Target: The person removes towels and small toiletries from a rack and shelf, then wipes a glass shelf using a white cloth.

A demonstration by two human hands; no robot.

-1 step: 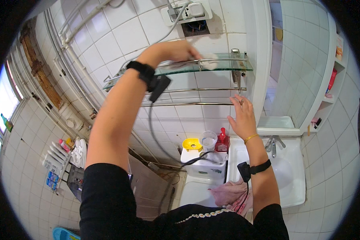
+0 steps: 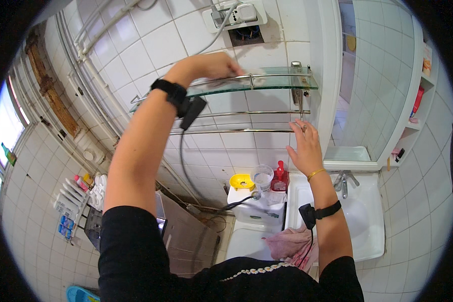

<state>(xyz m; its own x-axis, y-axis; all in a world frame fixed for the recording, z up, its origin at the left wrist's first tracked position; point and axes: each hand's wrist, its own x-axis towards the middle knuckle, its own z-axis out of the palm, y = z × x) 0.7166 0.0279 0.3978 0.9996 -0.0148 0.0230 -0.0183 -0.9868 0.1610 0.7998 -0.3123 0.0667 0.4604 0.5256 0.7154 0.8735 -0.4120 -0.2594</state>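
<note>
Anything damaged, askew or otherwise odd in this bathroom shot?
Yes. Just below the wall socket, above the glass shelf, a tile is broken open, leaving a dark hole with wires showing. On the far left wall, a rusty brown strip looks bare and crumbling.

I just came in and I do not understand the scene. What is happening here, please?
A person stands in a tiled bathroom and reaches up to a glass shelf on the wall. The left hand lies on top of the shelf, seemingly pressing a pale cloth, though this is hard to tell. The right hand touches the metal rail just below. Lower down are a toilet tank and a sink.
</note>
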